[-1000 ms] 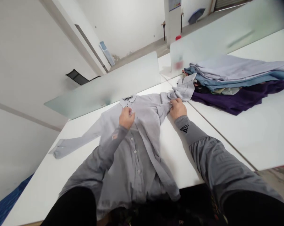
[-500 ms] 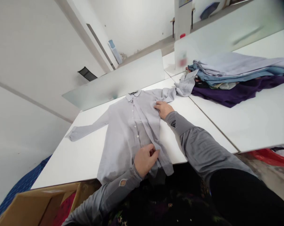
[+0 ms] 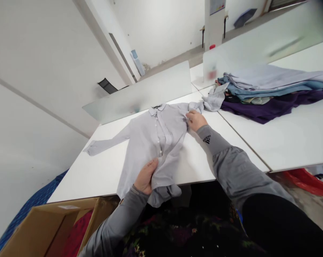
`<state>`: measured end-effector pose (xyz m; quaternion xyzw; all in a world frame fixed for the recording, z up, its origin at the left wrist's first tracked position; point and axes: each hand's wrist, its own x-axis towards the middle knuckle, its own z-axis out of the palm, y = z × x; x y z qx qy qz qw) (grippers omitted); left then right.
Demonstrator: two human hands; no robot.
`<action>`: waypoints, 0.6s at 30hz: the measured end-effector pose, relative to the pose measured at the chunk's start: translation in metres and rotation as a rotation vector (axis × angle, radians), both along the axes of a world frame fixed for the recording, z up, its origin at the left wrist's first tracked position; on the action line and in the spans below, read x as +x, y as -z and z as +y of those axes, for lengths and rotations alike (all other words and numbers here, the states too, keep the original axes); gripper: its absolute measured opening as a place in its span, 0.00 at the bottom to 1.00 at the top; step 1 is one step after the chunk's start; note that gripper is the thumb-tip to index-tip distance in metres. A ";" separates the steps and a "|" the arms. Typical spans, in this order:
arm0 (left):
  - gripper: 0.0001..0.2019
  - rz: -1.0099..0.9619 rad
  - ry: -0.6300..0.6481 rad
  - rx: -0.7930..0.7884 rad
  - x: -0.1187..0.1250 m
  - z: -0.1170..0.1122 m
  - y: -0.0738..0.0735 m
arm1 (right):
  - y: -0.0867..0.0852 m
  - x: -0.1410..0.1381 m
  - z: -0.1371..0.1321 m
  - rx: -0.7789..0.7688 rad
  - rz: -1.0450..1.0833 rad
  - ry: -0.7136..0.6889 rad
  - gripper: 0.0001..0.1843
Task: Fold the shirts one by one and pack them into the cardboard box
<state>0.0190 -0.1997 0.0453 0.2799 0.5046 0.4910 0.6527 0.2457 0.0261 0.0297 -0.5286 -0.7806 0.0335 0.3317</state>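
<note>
One white table [image 3: 102, 175] noted first, as largest. Saw frosted panels [image 3: 150, 94] standing along its far side. Found a stack of clothes [image 3: 279, 87] to the right: pale lilac-grey on top, blue under that, purple lowest. Spotted a cardboard box [image 3: 43, 221] below the near edge, at left, with red cloth [image 3: 77, 233] inside. Saw the grey shirt [image 3: 140, 142] spread front up on the table, with collar [image 3: 157, 108] toward the panels and lower part hanging over the near edge. Saw one sleeve [image 3: 108, 144] stretched out leftward, the other sleeve [image 3: 215, 98] bunched rightward, ending just beside the stack. Found the left hand [image 3: 145, 175] low on the shirt front, with grip clamped on fabric by the button line. Found the right hand [image 3: 197, 120] near the armpit, with grip pinched together on cloth. Noted pale buttons [image 3: 158, 141] down the front, too small to count surely.
</note>
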 end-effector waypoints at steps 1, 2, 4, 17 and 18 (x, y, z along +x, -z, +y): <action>0.16 -0.016 0.049 0.023 0.001 -0.002 -0.004 | -0.006 0.001 -0.015 0.022 0.059 0.008 0.21; 0.16 -0.034 0.078 0.062 0.003 -0.003 -0.010 | -0.010 0.001 -0.035 0.034 0.149 0.008 0.19; 0.16 -0.083 0.105 0.154 0.007 -0.004 -0.026 | -0.010 0.003 -0.083 -0.003 0.413 -0.045 0.16; 0.14 -0.346 0.268 0.232 0.043 -0.010 -0.041 | 0.035 -0.028 -0.240 -0.456 1.068 -0.430 0.15; 0.15 -0.353 0.269 0.239 0.042 -0.010 -0.041 | 0.034 -0.029 -0.241 -0.406 1.085 -0.363 0.13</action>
